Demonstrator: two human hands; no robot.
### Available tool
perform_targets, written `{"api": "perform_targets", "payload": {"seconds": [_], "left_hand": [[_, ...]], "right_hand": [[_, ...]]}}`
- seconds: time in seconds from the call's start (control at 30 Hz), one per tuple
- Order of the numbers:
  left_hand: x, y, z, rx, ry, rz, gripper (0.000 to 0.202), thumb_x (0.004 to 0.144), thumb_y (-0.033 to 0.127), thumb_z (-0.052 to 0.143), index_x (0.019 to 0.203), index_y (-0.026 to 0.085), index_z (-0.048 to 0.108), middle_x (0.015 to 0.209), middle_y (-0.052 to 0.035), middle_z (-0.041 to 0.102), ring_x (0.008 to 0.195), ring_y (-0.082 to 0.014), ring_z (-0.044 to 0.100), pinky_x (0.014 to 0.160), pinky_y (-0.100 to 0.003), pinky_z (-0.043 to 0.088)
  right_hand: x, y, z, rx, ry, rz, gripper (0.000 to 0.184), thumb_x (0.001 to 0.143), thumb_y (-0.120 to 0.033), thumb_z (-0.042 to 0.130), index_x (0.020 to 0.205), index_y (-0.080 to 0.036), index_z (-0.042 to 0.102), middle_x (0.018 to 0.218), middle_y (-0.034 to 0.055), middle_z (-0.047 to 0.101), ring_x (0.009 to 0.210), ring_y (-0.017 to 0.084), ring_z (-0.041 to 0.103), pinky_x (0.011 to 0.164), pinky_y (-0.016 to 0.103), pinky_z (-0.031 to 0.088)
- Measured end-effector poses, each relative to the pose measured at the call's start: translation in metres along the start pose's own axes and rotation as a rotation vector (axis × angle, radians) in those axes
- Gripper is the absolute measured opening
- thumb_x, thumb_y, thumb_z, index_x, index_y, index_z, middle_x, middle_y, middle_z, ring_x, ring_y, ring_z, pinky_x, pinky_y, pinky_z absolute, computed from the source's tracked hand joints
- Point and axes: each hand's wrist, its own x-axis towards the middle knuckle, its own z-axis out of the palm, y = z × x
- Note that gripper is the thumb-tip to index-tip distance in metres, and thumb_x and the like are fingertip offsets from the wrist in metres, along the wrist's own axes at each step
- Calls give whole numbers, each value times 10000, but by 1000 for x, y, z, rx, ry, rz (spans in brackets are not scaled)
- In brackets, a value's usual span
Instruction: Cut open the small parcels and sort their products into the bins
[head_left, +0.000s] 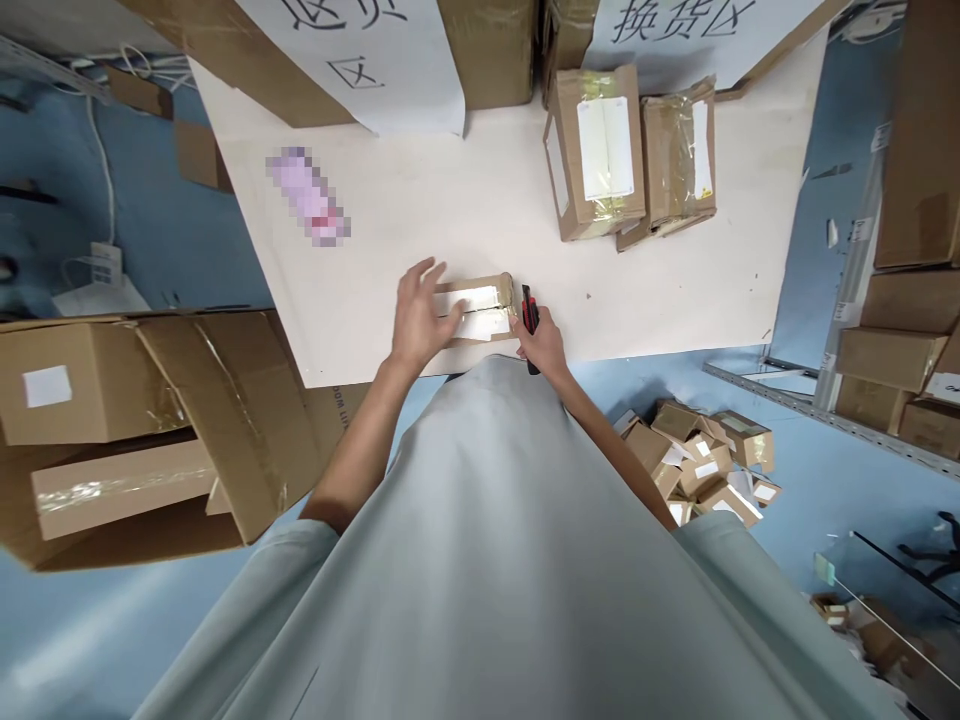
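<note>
A small cardboard box (487, 297) with a white label lies near the table's front edge, and a dark slit runs along the middle of its label. My left hand (424, 318) is at the box's left end, fingers apart, with the thumb over the label. In my right hand (546, 345) is a black and red box cutter (530, 312), its tip pointing away from me. The fingers of that hand also reach the box's right end; whether they press on it I cannot tell.
Two taped cardboard boxes (600, 165) stand at the table's back right, before larger boxes with handwritten paper signs (367, 60). A pixelated pink item (307, 195) lies at left. A big open carton (262, 420) holds boxes beside the table; more boxes (697, 460) are heaped on the floor at right.
</note>
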Motion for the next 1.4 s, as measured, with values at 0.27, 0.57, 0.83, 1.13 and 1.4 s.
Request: {"api": "perform_targets", "payload": {"seconds": [0.27,0.57,0.83,1.13,1.4], "left_hand": [[-24,-57,-25,-196,25,-175,446,1048,373,640,1468,250,725,1491,-133,742,1382,-308,709,1182,-511,634],[1,-87,-28,-443,-57,-274,249,925,328,832,1155,230,829,1201,-84,852,1059,-262,796,1035,-474,690],[9,-97,-31,-556,-117,-243,280,922,471,877,1065,231,861,1054,-50,836,995,-246,775,1042,-482,684],[18,-114,-27,-697,-188,-157,334,789,455,987,1030,242,895,1033,-80,860,1039,-326,798,1048,-557,697],[18,-116,-19,-759,-170,-137,269,781,339,948,1023,235,896,1018,-75,862,1057,-328,804,1054,-543,696]], "right_hand": [[2,3,-4,-136,41,-22,400,1109,-627,645,1280,-274,567,979,1,778,605,200,745,797,402,688],[-14,-8,-10,-378,169,-175,514,1169,-660,438,1477,-260,538,1098,107,822,931,346,833,957,539,681],[-58,-49,38,-407,-48,-304,540,1178,-560,446,1603,-246,556,1116,88,850,886,290,833,974,478,694],[-74,-86,119,-690,-137,-296,596,1196,-423,394,1728,-167,476,1228,189,844,1187,403,809,1096,599,645],[-75,-100,151,-787,-77,-150,616,1192,-359,359,1736,-70,389,1222,260,811,1238,459,785,1121,689,610]]}}
